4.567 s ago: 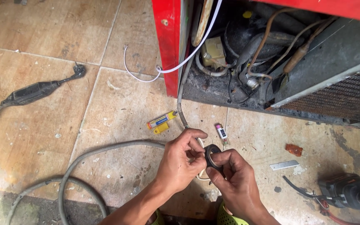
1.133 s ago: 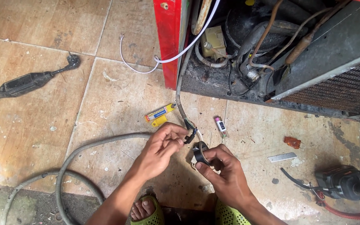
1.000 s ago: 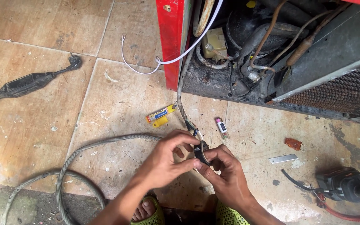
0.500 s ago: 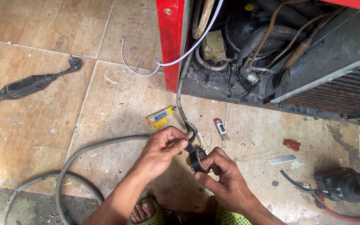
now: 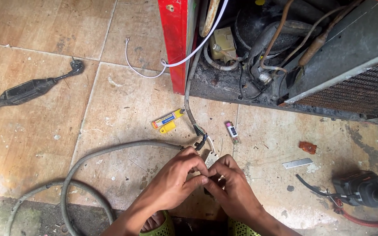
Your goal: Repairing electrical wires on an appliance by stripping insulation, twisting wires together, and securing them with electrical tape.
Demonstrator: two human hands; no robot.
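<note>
Both hands meet just below the red cabinet [image 5: 178, 43]. Left hand [image 5: 176, 177] and right hand [image 5: 230, 185] pinch thin wire ends [image 5: 202, 142] trailing from the grey cable [image 5: 190, 100]. Wires look light, limp, easily kinked; best gripped near the insulation.

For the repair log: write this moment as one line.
left hand: pinching wire ends | right hand: pinching the same wire ends | cable: runs up into red cabinet | floor: yellow tester, grey hose

Worn, stained beige floor tiles [image 5: 44, 131] with dirty grout, in daylight.
</note>
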